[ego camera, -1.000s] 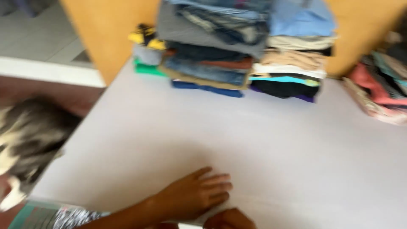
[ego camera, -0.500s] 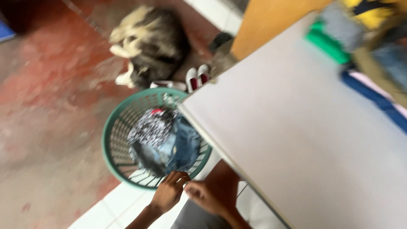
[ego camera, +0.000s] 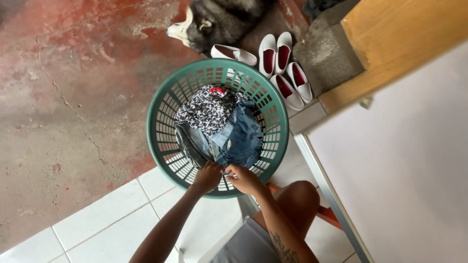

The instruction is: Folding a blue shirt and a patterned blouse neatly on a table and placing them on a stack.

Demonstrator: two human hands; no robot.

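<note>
A round green laundry basket (ego camera: 161,131) stands on the floor below me. Inside lie blue denim garments (ego camera: 243,139) and a black-and-white patterned cloth (ego camera: 207,109). Both my hands reach into the basket's near side. My left hand (ego camera: 207,176) and my right hand (ego camera: 243,179) sit close together, fingers closed on the near edge of the denim garment. My knee (ego camera: 297,197) shows just behind the right hand.
A white table (ego camera: 409,160) fills the right side, with a wooden panel (ego camera: 399,44) beyond it. A dog (ego camera: 219,22) lies at the top, next to several white shoes (ego camera: 280,61). The floor is red concrete (ego camera: 63,97) and white tile (ego camera: 112,214).
My view swung from the tabletop with stacked folded clothes down to the basket on the floor. My hands left the table and went into the basket, closing on the denim.
</note>
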